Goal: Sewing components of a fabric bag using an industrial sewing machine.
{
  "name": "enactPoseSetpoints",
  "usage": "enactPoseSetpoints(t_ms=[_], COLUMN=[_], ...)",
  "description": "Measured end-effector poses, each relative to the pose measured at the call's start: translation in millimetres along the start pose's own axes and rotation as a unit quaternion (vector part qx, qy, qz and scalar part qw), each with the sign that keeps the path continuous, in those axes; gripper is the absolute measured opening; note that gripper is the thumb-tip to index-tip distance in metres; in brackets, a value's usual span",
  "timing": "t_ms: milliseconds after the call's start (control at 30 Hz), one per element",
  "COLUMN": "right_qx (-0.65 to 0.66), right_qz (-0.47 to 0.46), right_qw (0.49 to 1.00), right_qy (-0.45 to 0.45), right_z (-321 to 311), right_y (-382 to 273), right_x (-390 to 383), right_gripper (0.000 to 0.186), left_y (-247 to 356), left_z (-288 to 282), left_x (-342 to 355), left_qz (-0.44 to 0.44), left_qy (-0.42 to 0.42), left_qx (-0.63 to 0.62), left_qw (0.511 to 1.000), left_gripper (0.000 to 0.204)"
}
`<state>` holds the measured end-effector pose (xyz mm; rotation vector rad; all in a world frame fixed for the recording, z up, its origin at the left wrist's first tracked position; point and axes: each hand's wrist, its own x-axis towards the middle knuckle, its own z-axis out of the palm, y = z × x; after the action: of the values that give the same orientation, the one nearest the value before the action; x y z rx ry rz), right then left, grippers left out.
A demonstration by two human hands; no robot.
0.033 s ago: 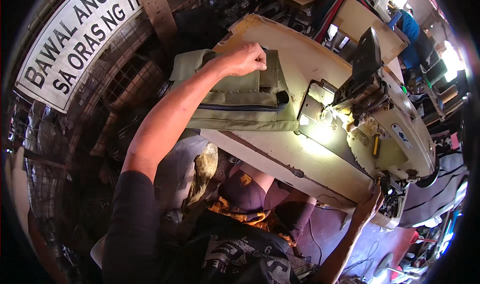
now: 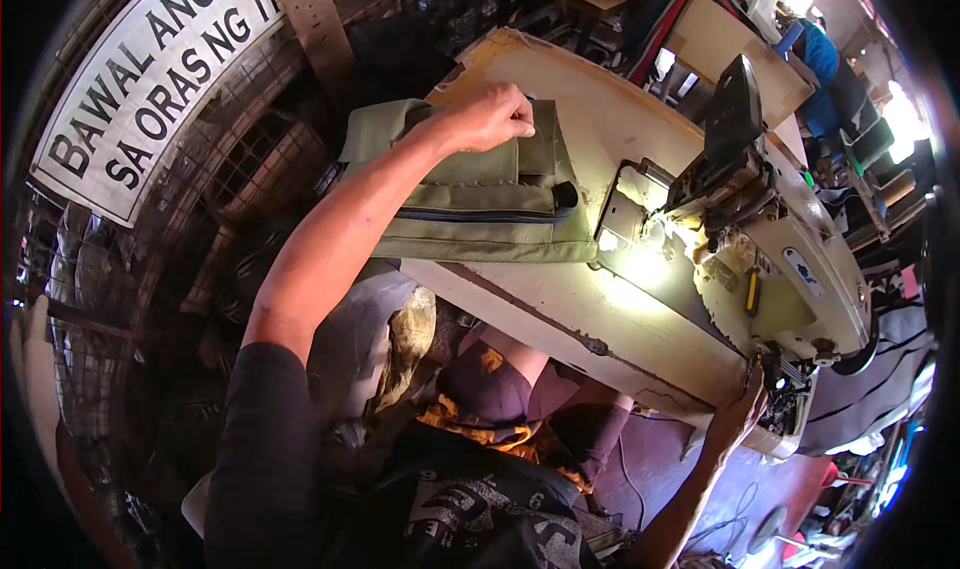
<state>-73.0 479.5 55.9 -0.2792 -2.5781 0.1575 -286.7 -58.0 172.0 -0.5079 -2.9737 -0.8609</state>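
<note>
An olive-green fabric bag (image 2: 480, 239) with a dark zipper lies on the pale sewing table. Over its far part is my left hand (image 2: 490, 119), fingers curled into a closed fist; whatever they may grip is hidden. To the right stands a worn beige sewing machine (image 2: 815, 269), its lamp lighting the plate beside the needle area. My right hand (image 2: 742, 414) is at the table's near right edge, beside the machine's wheel end. Its fingers are bent around something there that I cannot make out.
The sewing table (image 2: 540, 304) has a chipped front edge. A yellow-handled tool (image 2: 752, 292) rests against the machine. Wire mesh and a lettered white sign (image 2: 150, 79) stand at the left. Cables (image 2: 735, 514) trail on the floor at right, near a small fan (image 2: 770, 531).
</note>
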Motion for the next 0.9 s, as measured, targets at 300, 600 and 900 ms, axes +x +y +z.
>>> enactPoseSetpoints(t_ms=[300,600,900], right_qx=[0.359,0.448,0.571], right_qz=[0.026,-0.137,-0.085], right_qw=[0.914,0.845,0.769], right_qy=[-0.188,-0.256,-0.272], right_z=[-34,21,44], right_y=[-169,-373,-398], right_x=[7,96,107], right_gripper=[0.039,0.03,0.03], left_y=[7,14,13], left_z=[-10,-27,-29], left_x=[-8,-22,-24], left_qz=[0.001,0.04,0.068], left_qy=[0.117,0.133,0.111], left_qx=[-0.057,-0.073,-0.065], left_qw=[0.992,0.988,0.989], left_gripper=[0.023,0.023,0.022])
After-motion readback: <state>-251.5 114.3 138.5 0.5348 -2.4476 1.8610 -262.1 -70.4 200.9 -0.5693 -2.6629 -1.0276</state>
